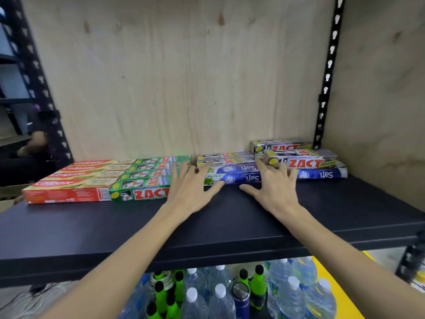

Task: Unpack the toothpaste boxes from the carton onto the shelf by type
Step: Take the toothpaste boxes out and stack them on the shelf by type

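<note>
Toothpaste boxes lie in rows at the back of a dark shelf (115,226). Red Colgate boxes (76,178) are at the left, green Zact boxes (147,176) beside them. Blue Salz boxes (241,173) lie in the middle and right, with silver Zact boxes (296,157) stacked on and behind them. My left hand (190,187) reaches with spread straight fingers between the green boxes and the blue ones, fingertips touching the boxes. My right hand (273,187) lies spread over the blue boxes, its fingertips at the silver Zact stack. The carton is not in view.
A plywood back wall (184,77) and a perforated black upright (326,77) close the shelf behind and to the right. Below the shelf stand several water bottles (292,291) and green bottles (165,293). A person sits far left behind the rack.
</note>
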`<state>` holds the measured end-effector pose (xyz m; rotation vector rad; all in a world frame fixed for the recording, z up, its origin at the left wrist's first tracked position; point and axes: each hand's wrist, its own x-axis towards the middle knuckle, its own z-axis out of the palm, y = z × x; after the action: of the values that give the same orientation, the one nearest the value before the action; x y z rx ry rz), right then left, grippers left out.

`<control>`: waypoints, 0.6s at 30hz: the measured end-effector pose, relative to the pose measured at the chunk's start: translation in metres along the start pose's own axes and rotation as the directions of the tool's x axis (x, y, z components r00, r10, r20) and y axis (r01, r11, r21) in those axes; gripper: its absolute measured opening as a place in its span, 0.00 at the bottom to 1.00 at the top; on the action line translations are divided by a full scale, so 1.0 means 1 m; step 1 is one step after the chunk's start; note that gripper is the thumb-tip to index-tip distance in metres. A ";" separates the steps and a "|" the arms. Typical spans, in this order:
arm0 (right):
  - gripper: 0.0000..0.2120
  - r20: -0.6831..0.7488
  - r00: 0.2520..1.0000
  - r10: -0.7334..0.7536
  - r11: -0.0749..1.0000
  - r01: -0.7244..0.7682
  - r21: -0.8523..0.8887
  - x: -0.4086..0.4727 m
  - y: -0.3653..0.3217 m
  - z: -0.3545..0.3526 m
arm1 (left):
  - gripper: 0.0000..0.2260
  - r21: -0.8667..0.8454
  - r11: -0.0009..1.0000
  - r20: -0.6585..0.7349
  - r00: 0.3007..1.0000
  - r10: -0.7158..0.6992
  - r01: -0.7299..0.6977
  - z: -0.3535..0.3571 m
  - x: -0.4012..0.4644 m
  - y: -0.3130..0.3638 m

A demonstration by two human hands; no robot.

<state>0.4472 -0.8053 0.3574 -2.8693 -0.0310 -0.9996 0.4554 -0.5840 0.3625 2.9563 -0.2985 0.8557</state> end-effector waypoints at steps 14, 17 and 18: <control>0.39 0.081 0.974 -0.213 0.977 0.214 0.000 0.005 0.020 0.002 | 0.29 0.009 0.999 -0.094 0.995 0.044 -0.044 0.000 -0.004 -0.005; 0.39 0.055 0.972 -0.227 0.974 0.226 0.019 -0.003 0.022 -0.008 | 0.28 0.009 0.995 -0.115 0.988 0.100 -0.099 -0.008 -0.011 -0.005; 0.40 0.043 0.973 -0.228 0.974 0.226 0.030 -0.006 0.023 -0.012 | 0.27 0.012 0.993 -0.124 0.986 0.116 -0.115 -0.011 -0.015 -0.005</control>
<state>0.4361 -0.8296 0.3604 -2.9141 -0.3808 -0.9603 0.4383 -0.5756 0.3641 2.8971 -0.4656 1.0498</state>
